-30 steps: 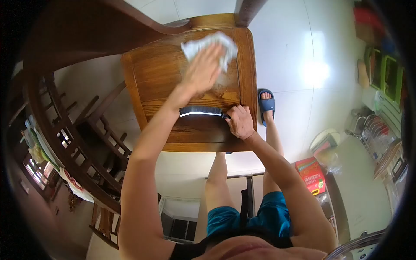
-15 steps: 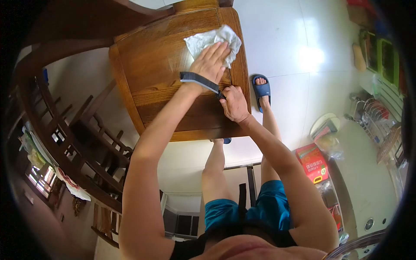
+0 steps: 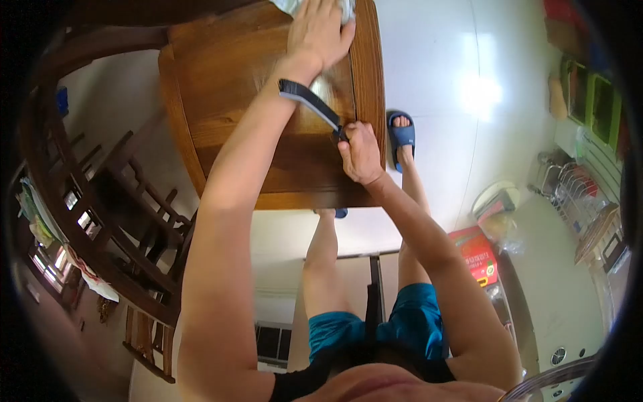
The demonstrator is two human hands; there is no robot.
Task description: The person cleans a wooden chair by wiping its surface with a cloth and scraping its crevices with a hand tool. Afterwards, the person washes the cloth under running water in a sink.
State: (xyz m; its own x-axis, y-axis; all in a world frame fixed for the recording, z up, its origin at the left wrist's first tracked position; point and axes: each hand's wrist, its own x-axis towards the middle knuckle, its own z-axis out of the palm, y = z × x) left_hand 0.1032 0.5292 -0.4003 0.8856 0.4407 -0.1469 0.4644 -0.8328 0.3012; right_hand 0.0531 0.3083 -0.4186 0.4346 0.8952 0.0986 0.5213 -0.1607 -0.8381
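Note:
My left hand point(image 3: 320, 33) lies flat on a pale cloth point(image 3: 347, 9) near the far right part of a brown wooden chair seat point(image 3: 228, 87). Its thumb is spread, and the fingertips reach the top edge of the view. My right hand point(image 3: 362, 154) is closed around the dark handle of a narrow brush point(image 3: 311, 100) by the seat's right side. The brush has dark bristles and a light strip, and slants up and left to my left wrist, overlapping it in view.
A dark wooden chair back point(image 3: 120, 23) rises at the upper left, with more wooden chairs point(image 3: 127, 201) beyond. A foot in a blue slipper point(image 3: 401, 137) stands right of the seat. A red box point(image 3: 474, 254) and a wire rack point(image 3: 576, 191) are at the right.
My left hand and the cloth have slid away toward the top of the view. The brush, lying level at first, now tilts up to the left in my right hand. The view has shifted slightly.

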